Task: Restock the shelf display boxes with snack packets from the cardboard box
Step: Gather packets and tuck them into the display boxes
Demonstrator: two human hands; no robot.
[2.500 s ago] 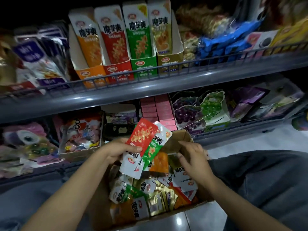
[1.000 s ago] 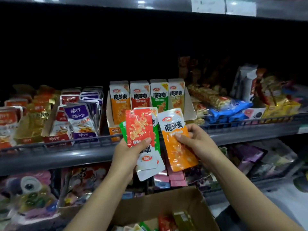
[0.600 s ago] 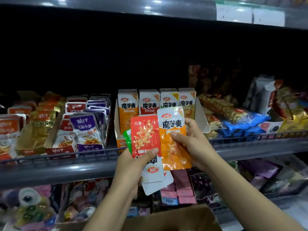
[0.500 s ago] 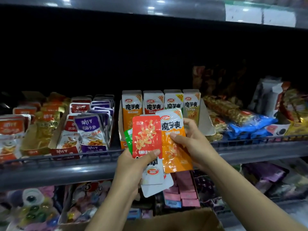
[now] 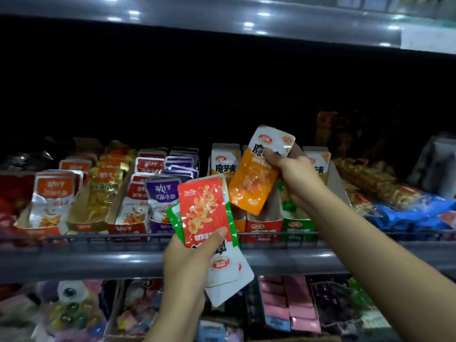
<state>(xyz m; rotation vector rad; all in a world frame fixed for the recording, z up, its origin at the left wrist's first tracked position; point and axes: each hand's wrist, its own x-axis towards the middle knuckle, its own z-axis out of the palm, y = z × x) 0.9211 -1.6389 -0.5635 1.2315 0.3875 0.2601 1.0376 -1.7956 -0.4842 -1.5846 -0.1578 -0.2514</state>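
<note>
My left hand grips a small stack of snack packets, a red one in front and green ones behind it, held in front of the shelf rail. My right hand pinches an orange packet by its upper part and holds it tilted above the row of display boxes on the middle shelf. Those boxes are orange, red, green and yellow, with upright packets inside. The cardboard box is out of view.
Left of these boxes stand more display boxes with red, gold and purple packets. Blue and gold snack bags lie to the right. A wire rail runs along the shelf front. The lower shelf holds pink and mixed sweets.
My right hand has lifted the orange packet up and to the right, away from the left-hand stack and over the display boxes. The view has risen, so the cardboard box dropped out of sight.
</note>
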